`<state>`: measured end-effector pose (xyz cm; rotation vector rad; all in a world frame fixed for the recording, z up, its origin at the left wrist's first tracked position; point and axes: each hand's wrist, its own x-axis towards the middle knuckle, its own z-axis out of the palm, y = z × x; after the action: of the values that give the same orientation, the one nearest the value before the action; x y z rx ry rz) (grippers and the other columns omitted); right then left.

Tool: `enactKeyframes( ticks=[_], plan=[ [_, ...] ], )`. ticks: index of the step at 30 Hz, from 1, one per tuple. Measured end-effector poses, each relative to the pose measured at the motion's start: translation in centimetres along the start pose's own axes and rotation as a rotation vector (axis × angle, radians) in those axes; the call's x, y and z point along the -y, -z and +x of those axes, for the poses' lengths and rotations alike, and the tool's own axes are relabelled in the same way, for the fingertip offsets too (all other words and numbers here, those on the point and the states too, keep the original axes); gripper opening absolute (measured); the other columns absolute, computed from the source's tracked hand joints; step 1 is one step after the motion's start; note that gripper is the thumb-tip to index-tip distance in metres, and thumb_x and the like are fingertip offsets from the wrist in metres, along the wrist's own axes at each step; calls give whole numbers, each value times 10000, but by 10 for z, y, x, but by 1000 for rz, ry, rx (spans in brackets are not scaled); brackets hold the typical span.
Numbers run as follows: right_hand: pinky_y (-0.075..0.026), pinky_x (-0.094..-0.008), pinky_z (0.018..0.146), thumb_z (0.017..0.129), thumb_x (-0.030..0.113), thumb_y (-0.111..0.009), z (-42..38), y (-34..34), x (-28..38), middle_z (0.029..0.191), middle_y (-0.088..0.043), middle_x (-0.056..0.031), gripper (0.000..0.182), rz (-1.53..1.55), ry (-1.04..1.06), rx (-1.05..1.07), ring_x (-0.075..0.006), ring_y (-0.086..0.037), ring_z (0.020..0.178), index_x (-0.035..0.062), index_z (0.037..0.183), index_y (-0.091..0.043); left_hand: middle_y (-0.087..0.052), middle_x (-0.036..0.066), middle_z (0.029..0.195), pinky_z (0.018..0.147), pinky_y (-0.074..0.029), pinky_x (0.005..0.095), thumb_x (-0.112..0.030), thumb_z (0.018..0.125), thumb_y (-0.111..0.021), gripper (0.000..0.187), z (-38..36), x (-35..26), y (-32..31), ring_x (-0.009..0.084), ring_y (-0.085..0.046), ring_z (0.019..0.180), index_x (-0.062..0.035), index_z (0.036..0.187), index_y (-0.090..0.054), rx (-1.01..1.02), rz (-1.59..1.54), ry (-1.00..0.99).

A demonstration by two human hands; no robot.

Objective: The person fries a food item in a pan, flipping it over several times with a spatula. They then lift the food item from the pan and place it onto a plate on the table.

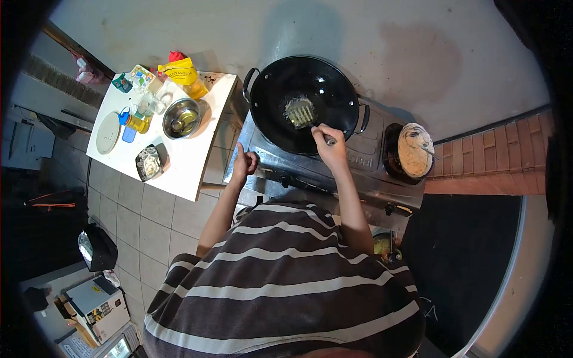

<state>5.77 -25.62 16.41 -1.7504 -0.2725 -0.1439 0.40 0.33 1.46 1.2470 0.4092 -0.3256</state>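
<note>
My right hand point(329, 143) is closed around the handle of a slotted spatula point(301, 113). The spatula's slotted head rests low in a black two-handled wok point(271, 128), touching a small pale patch of food or oil at the bottom. The wok sits on the left side of a metal gas stove point(358, 149). My left hand point(243, 163) hovers by the stove's front left edge, below the wok's left handle. Its fingers are curled in and the thumb sticks up, with nothing visible in it.
At left, a white table point(188, 173) bears a steel bowl point(181, 118), a small dark dish with pale contents point(148, 162), an oil bottle point(138, 123), a yellow pouch point(182, 73) and a white plate point(108, 132). A round pan with pale contents point(414, 152) occupies the right burner.
</note>
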Motion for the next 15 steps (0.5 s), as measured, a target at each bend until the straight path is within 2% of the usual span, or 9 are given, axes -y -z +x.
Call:
enactKeyframes(
  ticks=[2,4,6,8,11,15],
  plan=[
    [-251,-261,512,915,62,-584,0,1,3,622,-387,23,269,-9,-53,22,-30,-335,573,-63,690,-504,-352,-28,439,366,-160,250,-797,884,-127,827,1,3,2,83,-257,350,-117,554,-463,37,-5,-8],
    [-300,-240,532,902,59,-595,0,-2,-6,625,-419,20,219,-22,27,-35,-41,-399,591,-63,722,-571,-332,-47,454,373,-161,241,-787,893,-141,806,2,3,0,71,-252,366,-138,539,-462,-15,-13,-20],
    [-319,-230,544,900,51,-595,-3,0,3,628,-432,25,191,-28,-60,3,-45,-426,606,-62,746,-598,-326,-50,443,372,-157,237,-791,890,-131,807,13,15,11,71,-257,365,-146,527,-452,-4,35,-22],
    [-299,-241,531,905,52,-593,-2,-4,-2,628,-426,31,204,47,14,-12,-35,-404,600,-65,739,-576,-326,-50,443,372,-154,239,-796,886,-140,809,4,8,4,73,-250,365,-140,527,-449,21,4,-22],
    [-247,-264,515,926,71,-582,0,0,4,625,-381,30,254,-36,-65,44,-23,-335,578,-55,715,-518,-338,-46,454,376,-152,240,-815,868,-162,816,3,10,1,72,-240,362,-126,535,-447,20,-47,-53],
    [-243,-264,515,929,79,-584,2,0,-2,624,-350,27,285,-51,-64,47,-31,-315,571,-48,696,-481,-368,-29,446,376,-175,237,-821,862,-121,844,4,9,4,75,-277,357,-118,535,-455,50,-35,-37]
  ],
)
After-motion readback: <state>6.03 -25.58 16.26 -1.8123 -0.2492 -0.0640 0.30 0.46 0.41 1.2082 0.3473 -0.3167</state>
